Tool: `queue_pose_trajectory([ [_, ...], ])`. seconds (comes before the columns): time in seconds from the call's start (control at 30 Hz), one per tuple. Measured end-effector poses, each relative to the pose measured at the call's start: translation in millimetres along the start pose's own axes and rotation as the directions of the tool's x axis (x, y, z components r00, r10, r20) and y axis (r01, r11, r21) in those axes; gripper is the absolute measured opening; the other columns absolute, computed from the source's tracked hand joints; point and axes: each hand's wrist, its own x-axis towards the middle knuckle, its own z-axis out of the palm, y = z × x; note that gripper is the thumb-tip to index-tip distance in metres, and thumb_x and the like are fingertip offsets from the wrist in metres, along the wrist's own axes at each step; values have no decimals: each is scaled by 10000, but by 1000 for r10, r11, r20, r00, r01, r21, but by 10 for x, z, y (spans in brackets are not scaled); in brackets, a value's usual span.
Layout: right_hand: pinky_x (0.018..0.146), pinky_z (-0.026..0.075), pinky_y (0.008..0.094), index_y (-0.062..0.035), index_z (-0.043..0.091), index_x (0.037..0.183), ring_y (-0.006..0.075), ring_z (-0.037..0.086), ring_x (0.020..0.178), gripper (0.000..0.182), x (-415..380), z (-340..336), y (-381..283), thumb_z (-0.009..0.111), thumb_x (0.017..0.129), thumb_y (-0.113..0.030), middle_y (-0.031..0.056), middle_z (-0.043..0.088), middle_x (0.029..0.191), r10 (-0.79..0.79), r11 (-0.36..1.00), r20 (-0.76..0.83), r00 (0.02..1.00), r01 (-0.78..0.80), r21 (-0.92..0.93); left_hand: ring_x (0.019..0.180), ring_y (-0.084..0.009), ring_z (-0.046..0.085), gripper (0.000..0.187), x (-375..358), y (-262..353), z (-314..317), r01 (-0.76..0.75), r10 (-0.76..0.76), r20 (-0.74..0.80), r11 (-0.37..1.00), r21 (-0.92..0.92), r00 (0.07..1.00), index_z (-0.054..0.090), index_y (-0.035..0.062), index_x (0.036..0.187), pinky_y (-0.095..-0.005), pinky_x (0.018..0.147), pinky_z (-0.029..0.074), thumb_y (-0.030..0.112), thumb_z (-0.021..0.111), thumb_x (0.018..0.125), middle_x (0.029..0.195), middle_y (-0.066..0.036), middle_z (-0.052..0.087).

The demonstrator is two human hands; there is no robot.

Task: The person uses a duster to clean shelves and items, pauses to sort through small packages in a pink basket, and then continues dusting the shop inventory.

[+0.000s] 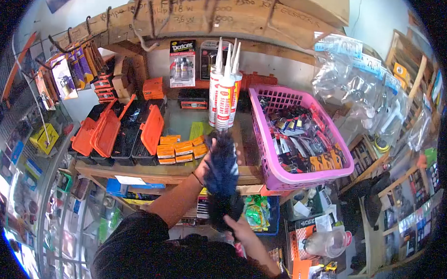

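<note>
**Dark duster held over the shelf edge**

I see both hands on a dark, shaggy duster (221,176), a long blue-black bundle of fuzzy strands that stands nearly upright in front of the wooden shelf (148,172). Its top is a deeper blue and frayed, reaching just below the sealant tubes (224,85); its lower end looks almost black and thicker. My left hand (206,164) is behind the upper part, fingers wrapped around it as far as I can tell, though the strands hide most of them. My right hand (241,226) is at the bottom end, fingers closed on the base.

The white sealant tubes stand upright on the shelf, nozzles up, just left of a pink plastic basket (301,179) full of small packaged items. Small orange boxes (181,149) lie stacked just left of the duster, and open orange-lidded cases (118,131) sit farther left. A Dextone carded pack (182,63) hangs on the back wall.
</note>
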Motion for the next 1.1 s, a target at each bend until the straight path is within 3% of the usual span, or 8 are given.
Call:
queue_pose_trajectory([
  [0.23, 326, 319, 262, -76, 444, 1024, 140, 395, 361, 288, 120, -333, 269, 549, 826, -257, 34, 499, 592, -136, 944, -45, 990, 144, 297, 1077, -297, 471, 776, 110, -23, 105, -38, 39, -273, 999, 6, 961, 397, 69, 1220, -464, 847, 427, 676, 371, 737, 1182, -139, 476],
  [0.37, 354, 313, 239, -84, 461, 1021, 122, 397, 402, 220, 207, -446, 484, 495, 848, -216, 16, 434, 598, -196, 965, 3, 981, 192, 179, 1124, -271, 437, 687, 99, -35, 16, -212, 127, 303, 941, 264, 945, 356, 50, 1254, -447, 950, 332, 571, 385, 806, 1234, -139, 436],
  [0.43, 452, 423, 231, -106, 480, 1112, 124, 543, 584, 349, 227, -696, 504, 581, 803, -234, 27, 599, 883, -347, 806, 333, 877, 97, 583, 1110, -289, 447, 673, 11, -60, 295, -189, 193, -286, 981, 42, 939, 354, 25, 1242, -455, 867, 419, 528, 426, 800, 1212, -138, 447],
  [0.6, 308, 336, 246, -103, 522, 986, 120, 432, 368, 227, -87, 55, -35, 503, 850, -284, 49, 549, 631, -34, 969, -279, 960, 99, 225, 1144, -287, 415, 680, 7, 20, -146, -137, 117, 106, 968, 212, 988, 338, 58, 1267, -441, 977, 290, 572, 336, 823, 1262, -128, 412],
  [0.7, 414, 390, 211, -98, 507, 1098, 92, 511, 545, 319, 313, -688, 519, 548, 828, -265, 20, 589, 930, -294, 851, 262, 919, 127, 510, 1122, -300, 433, 651, -45, 1, 198, -110, 102, -272, 994, -13, 957, 347, 56, 1260, -478, 889, 380, 532, 382, 817, 1230, -137, 434],
  [0.9, 306, 283, 263, -109, 520, 953, 121, 372, 337, 271, 103, -341, 365, 429, 874, -352, 39, 480, 544, 18, 977, -182, 983, 21, 210, 1155, -313, 394, 711, -15, -45, 34, -65, 63, 94, 998, 16, 994, 360, 89, 1263, -486, 980, 261, 625, 276, 804, 1293, -121, 383],
  [1.03, 382, 348, 235, -94, 465, 1168, 121, 472, 489, 406, 346, -657, 626, 463, 859, -357, 62, 577, 932, -407, 767, 412, 815, 60, 639, 1126, -342, 414, 647, 1, -37, 192, -32, 8, -328, 997, -70, 945, 407, 104, 1220, -513, 893, 366, 588, 338, 798, 1267, -131, 407],
  [1.1, 299, 235, 266, -125, 455, 936, 140, 285, 275, 250, 456, -484, 734, 357, 894, -351, -4, 308, 405, -11, 1000, -238, 971, 9, -10, 1126, -355, 408, 715, -3, -38, -19, -8, 8, 3, 1000, -27, 1000, 373, 112, 1258, -515, 927, 327, 643, 292, 786, 1264, -136, 409],
])
